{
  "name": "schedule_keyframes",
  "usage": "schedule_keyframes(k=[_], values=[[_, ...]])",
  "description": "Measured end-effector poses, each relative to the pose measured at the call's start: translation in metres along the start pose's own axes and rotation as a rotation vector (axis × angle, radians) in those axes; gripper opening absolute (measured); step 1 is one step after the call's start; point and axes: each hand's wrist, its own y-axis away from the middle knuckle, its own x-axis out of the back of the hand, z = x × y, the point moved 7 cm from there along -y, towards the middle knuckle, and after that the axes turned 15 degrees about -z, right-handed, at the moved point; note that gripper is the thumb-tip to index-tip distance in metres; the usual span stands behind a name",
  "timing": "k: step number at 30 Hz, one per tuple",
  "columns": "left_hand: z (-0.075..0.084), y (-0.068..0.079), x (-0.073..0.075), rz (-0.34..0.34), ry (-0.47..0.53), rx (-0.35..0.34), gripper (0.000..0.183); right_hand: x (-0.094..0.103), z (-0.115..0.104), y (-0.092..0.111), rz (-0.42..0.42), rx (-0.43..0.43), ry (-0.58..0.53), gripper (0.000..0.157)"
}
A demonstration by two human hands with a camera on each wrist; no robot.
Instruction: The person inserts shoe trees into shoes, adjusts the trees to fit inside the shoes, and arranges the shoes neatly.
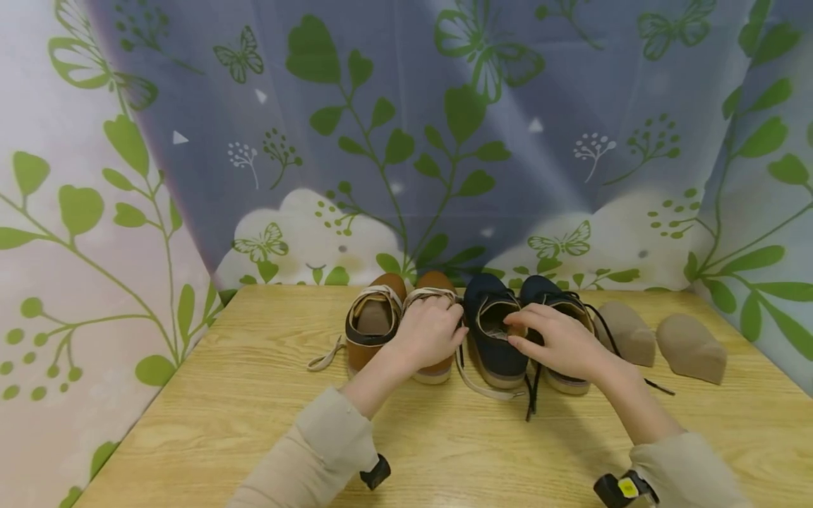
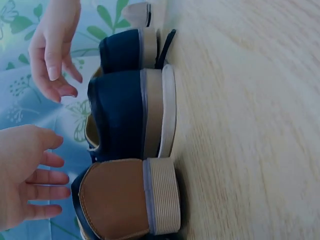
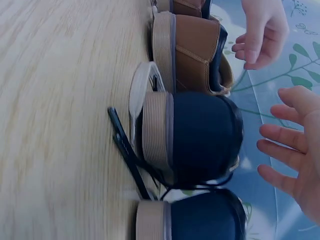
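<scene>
A printed curtain (image 1: 406,141) with green leaves and butterflies hangs behind and around a pale wooden table (image 1: 254,423). Four shoes stand in a row at the table's far edge, heels toward the person: two brown shoes (image 1: 371,324) on the left, two navy shoes (image 1: 492,331) on the right, all just beside each other. Two tan shoe inserts (image 1: 689,347) lie to the right of the navy pair, apart from it. The left hand (image 1: 428,331) rests over the inner brown shoe, its fingers (image 2: 47,177) loosely spread and gripping nothing in the wrist view. The right hand (image 1: 559,342) hovers over the navy pair, fingers (image 3: 282,137) straight and spread, holding nothing. Loose laces (image 1: 530,395) trail onto the table.
</scene>
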Motion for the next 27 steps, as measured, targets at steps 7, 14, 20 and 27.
schedule_keyframes(k=[7,14,20,27], values=[[0.013,0.000,-0.003,-0.054,-0.015,-0.019,0.027,0.015,0.007,0.016,0.078,0.020,0.067,0.026],[0.022,0.001,-0.008,-0.097,-0.009,-0.053,0.032,0.027,0.022,0.034,0.109,-0.034,0.102,0.031],[0.024,0.001,-0.013,-0.118,0.004,-0.055,0.036,0.032,0.041,0.049,0.069,-0.190,0.080,0.032],[0.034,-0.001,-0.018,-0.139,-0.011,-0.112,0.042,0.047,0.068,0.068,0.135,-0.358,-0.002,0.030]])
